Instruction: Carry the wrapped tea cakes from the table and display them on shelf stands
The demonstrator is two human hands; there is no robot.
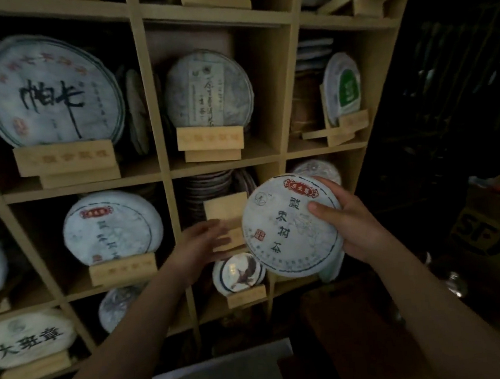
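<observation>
The right hand point(348, 221) grips a round tea cake wrapped in white paper with a red cartouche and dark characters point(292, 228). The thumb lies across the printed face near the right rim, and the fingers curl round the rim behind. The cake is held in the air, face toward the viewer, tilted slightly, in front of the light wooden grid shelf point(160, 155). A second wrapped edge shows behind its lower right rim; what it belongs to cannot be told.

The left hand point(208, 243) reaches into the shelf's middle compartment of the lower row. Its fingers are extended and touch an empty light wooden display stand point(226, 214); motion blur hides whether they close on it.

Directly below that stand, one compartment down, a small white-wrapped cake with a brown figure point(239, 271) sits on its own stand.

Left of the empty stand, in the neighbouring compartment, a matching white cake with a red cartouche point(112, 227) stands upright on a wooden stand.

In the shelf row above, a large white cake with bold black brush characters point(49, 89) occupies the left compartment, and a grey-white cake with a vertical label point(207, 89) the middle one.
</observation>
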